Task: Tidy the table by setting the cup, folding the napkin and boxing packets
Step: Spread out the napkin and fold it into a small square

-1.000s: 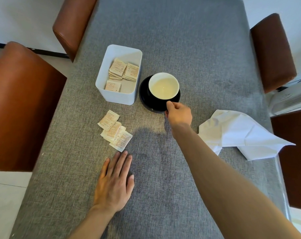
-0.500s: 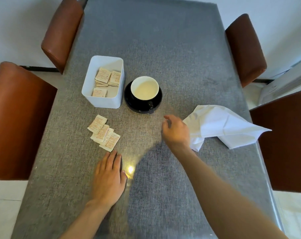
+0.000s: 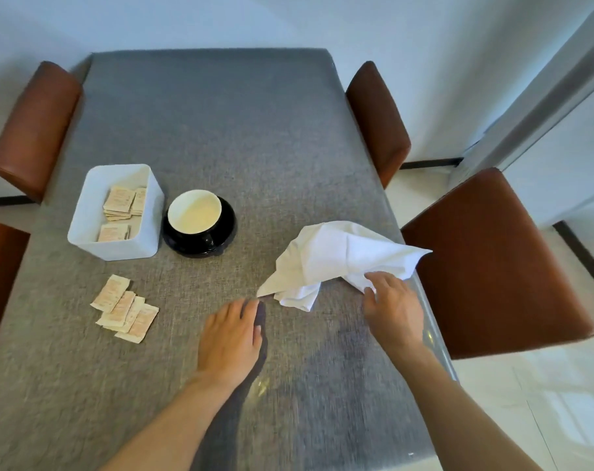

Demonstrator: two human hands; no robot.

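The right hand (image 3: 392,309) is reaching onto the near right edge of the white cloth napkin (image 3: 343,254), its fingers (image 3: 379,278) curling over the cloth; whether they are pinching it already cannot be told. The left hand (image 3: 232,334) is lying flat and spread on the grey tablecloth (image 3: 238,130), its fingertips (image 3: 251,305) just beside the napkin's near left corner, holding nothing.

The napkin is sitting crumpled near the table's right edge, one corner poking out over the brown chair (image 3: 492,260). It looks light, soft and limp, so it will likely sag and bunch; taking two corners, one in each hand, seems the best hold. There is bare cloth near and far of it for spreading, while the right edge is leaving little margin.

Further left, the cup (image 3: 195,212) is resting on its black saucer (image 3: 229,226), touching or nearly touching the white box (image 3: 85,212) of packets. Loose packets (image 3: 125,312) are lying near the left hand's side, well apart from the napkin.
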